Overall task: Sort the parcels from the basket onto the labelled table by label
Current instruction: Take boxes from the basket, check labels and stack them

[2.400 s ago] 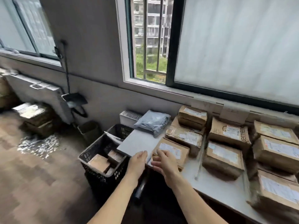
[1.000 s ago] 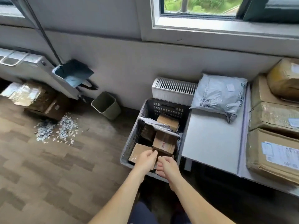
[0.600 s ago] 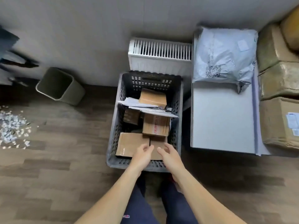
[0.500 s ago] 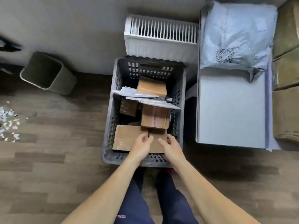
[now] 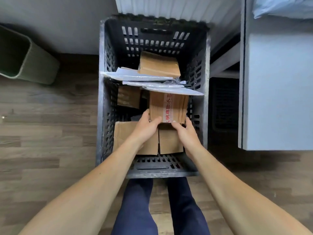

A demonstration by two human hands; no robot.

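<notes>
A dark grey slotted basket (image 5: 101,92) stands on the floor below me with several parcels inside. Both hands hold a brown cardboard box with red-printed tape (image 5: 169,106) in the basket's middle: my left hand (image 5: 146,128) grips its near left corner, my right hand (image 5: 183,131) its near right corner. Two flat brown boxes (image 5: 123,133) lie under my hands. Flat grey mailers (image 5: 142,76) span the basket above the taped box, with another brown box (image 5: 159,64) behind them. The white table (image 5: 277,92) is at the right.
A green waste bin (image 5: 22,56) stands on the wooden floor at the left. A white radiator (image 5: 177,5) is against the wall behind the basket. A pale blue-grey bag (image 5: 284,7) lies on the table's far end. My legs are under the basket's near edge.
I turned from the table down to the basket. Both hands moved forward past the near flat boxes and closed on the taped box.
</notes>
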